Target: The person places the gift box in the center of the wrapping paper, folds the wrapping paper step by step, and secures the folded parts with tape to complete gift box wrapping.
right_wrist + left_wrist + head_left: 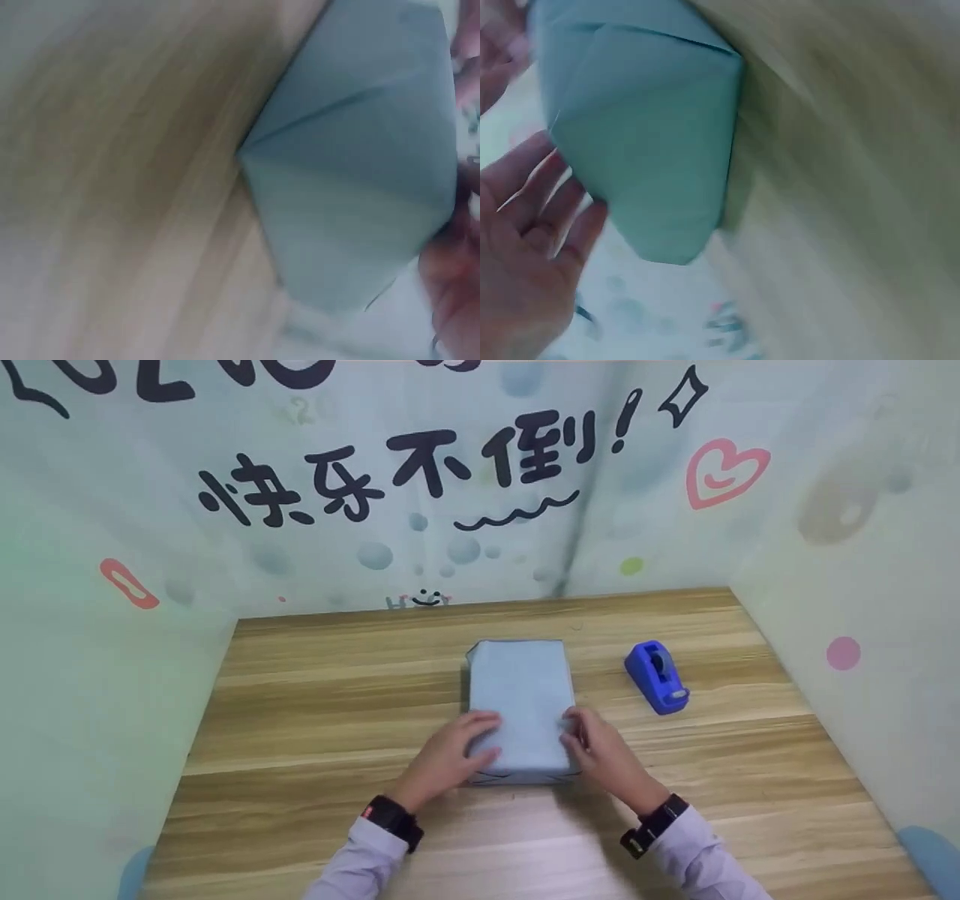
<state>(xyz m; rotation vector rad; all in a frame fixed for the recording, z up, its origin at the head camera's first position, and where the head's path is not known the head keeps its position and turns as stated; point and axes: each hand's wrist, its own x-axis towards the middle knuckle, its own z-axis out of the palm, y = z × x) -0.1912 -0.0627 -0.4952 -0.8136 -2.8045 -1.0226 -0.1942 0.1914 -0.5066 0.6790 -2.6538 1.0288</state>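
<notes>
Our left hand (450, 750) and right hand (600, 750) lay with loosely extended fingers on the near end of the paper-wrapped box (521, 701), gripping nothing. We judged the wrapping largely done: end folds looked closed, though tape was not discernible. The box lay mid-table (300, 712), long axis pointing away from us; a tape dispenser (658, 676) stood right.
</notes>
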